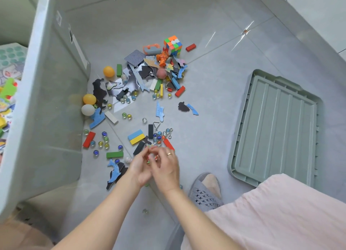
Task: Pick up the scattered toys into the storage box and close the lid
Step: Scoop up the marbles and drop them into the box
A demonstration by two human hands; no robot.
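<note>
Gathered small marbles (153, 157), pinched between left hand (139, 167) and right hand (166, 167); judged smooth, hard, roll-prone; best cupped

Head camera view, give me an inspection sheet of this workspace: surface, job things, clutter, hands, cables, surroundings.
Surface: grey tiled floor, glossy.
Job's things: translucent storage box stands at left, open, some toys already inside; its lid lies on the floor at right.
Clutter: toys scattered on the floor: puzzle cube, orange ball, marbles, coloured blocks, flat puzzle pieces.
Hands: left hand and right hand meet low over the floor, fingers curled round small marbles.
Cables: nothing seen.
Surroundings: grey slipper, pink garment at lower right.
</note>
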